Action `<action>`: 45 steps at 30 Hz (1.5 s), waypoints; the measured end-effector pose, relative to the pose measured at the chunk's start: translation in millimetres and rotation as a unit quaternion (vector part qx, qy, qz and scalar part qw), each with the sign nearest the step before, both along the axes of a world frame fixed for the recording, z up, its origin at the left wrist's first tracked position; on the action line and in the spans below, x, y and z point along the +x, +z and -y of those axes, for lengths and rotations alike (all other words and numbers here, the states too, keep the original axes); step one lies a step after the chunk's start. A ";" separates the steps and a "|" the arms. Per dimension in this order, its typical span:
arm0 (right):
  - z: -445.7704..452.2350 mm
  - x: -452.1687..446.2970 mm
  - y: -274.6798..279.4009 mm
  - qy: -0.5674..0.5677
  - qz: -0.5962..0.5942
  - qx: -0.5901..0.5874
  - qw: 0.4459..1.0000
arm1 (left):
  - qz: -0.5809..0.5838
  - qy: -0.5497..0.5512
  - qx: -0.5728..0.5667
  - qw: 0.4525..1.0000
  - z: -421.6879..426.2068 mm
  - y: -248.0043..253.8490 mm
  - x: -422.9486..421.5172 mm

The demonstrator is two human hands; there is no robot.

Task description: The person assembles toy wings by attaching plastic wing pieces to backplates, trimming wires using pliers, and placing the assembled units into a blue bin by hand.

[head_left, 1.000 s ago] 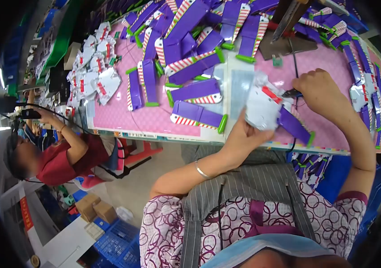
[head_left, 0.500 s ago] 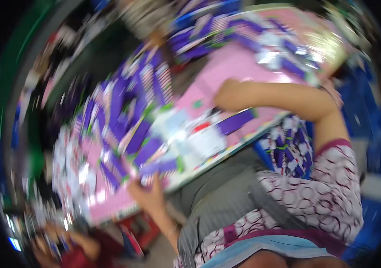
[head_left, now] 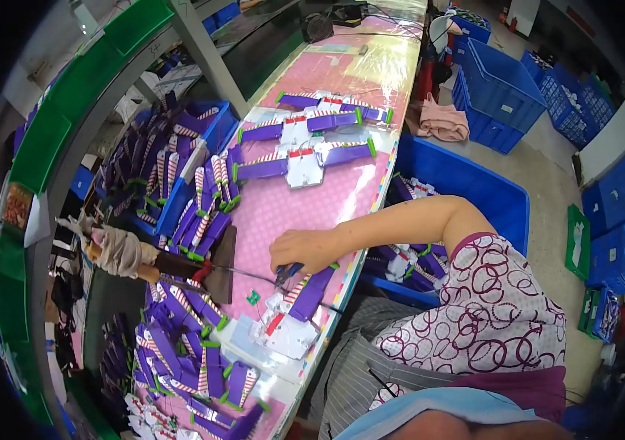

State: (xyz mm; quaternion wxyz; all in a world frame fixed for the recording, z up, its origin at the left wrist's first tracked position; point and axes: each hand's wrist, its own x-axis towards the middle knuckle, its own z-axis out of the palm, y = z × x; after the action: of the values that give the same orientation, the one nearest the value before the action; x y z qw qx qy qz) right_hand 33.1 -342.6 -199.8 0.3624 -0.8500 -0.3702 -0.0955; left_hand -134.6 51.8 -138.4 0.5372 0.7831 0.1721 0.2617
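Observation:
My right hand (head_left: 304,250) is closed around a dark tool (head_left: 288,273), beside the joint of a white part with a red strip (head_left: 287,334) and a purple wing (head_left: 313,295). That part lies near the table's front edge. My left hand is not in view. A small green piece (head_left: 254,298) sits left of the white part. Farther along the pink table (head_left: 257,224) lie joined winged pieces, among them one with a white centre (head_left: 304,168). Many loose purple wings (head_left: 213,370) are piled at the lower left.
A blue bin of winged pieces (head_left: 485,192) stands against the table's right side. Another blue bin (head_left: 218,126) is at the left. An upright post wrapped in cloth (head_left: 123,253) rises from a dark base (head_left: 222,284). Blue crates (head_left: 507,84) stand on the floor.
The view has swung right. My left hand released the white part, reached over the wings and left view. The white part now lies on the table; my right hand still holds the tool.

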 end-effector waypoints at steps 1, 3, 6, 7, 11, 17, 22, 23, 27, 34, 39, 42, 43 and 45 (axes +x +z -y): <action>-7.3 5.2 -3.9 -0.023 -0.010 0.022 0.999 | 0.002 -0.003 -0.001 1.000 3.9 -5.6 -1.4; -28.7 9.4 11.6 -0.007 -0.174 -0.034 0.984 | -0.070 -0.273 -0.050 0.958 -5.2 -37.7 -4.3; -56.1 10.5 22.2 0.080 -0.160 -0.134 0.975 | -0.162 -0.416 0.014 0.894 7.8 -85.0 -5.3; -61.9 7.9 32.9 0.077 -0.182 -0.154 0.968 | -0.162 -0.424 0.015 0.891 15.6 -81.0 -4.0; -68.1 17.3 33.3 0.170 -0.196 -0.191 0.947 | -0.276 -0.359 -0.098 0.886 23.3 -69.8 2.3; -71.4 28.9 27.1 0.208 -0.204 -0.185 0.939 | -0.359 -0.279 -0.051 0.889 17.5 -85.4 37.5; -70.9 33.0 21.3 0.243 -0.237 -0.144 0.930 | -0.197 -0.330 0.006 0.923 91.4 -53.0 82.4; -67.2 29.4 23.9 0.220 -0.239 -0.137 0.936 | -0.167 -0.328 0.025 0.929 96.8 -43.2 88.8; -63.6 26.6 31.5 0.194 -0.256 -0.158 0.934 | -0.165 -0.339 0.000 0.926 84.1 -38.7 91.7; -64.1 28.7 30.0 0.202 -0.258 -0.163 0.931 | -0.224 -0.342 -0.018 0.913 69.6 -37.5 98.9; -64.0 29.7 30.1 0.199 -0.251 -0.167 0.932 | -0.258 -0.422 0.077 0.866 60.9 -34.8 105.2; -64.0 27.9 25.0 0.195 -0.240 -0.162 0.937 | -0.252 -0.463 0.093 0.845 65.1 -30.1 102.6; -63.7 27.9 25.3 0.193 -0.238 -0.165 0.937 | -0.256 -0.430 0.068 0.863 66.3 -31.0 100.0; -63.6 27.5 27.8 0.194 -0.235 -0.169 0.937 | -0.258 -0.394 0.043 0.881 67.4 -34.7 98.8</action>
State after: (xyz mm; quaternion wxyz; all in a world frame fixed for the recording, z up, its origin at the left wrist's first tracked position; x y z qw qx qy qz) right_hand 60.6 -279.0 -172.1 0.3012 -0.8088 -0.4427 0.2432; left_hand -35.8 -15.6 -173.1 0.4983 0.8484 -0.0294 -0.1761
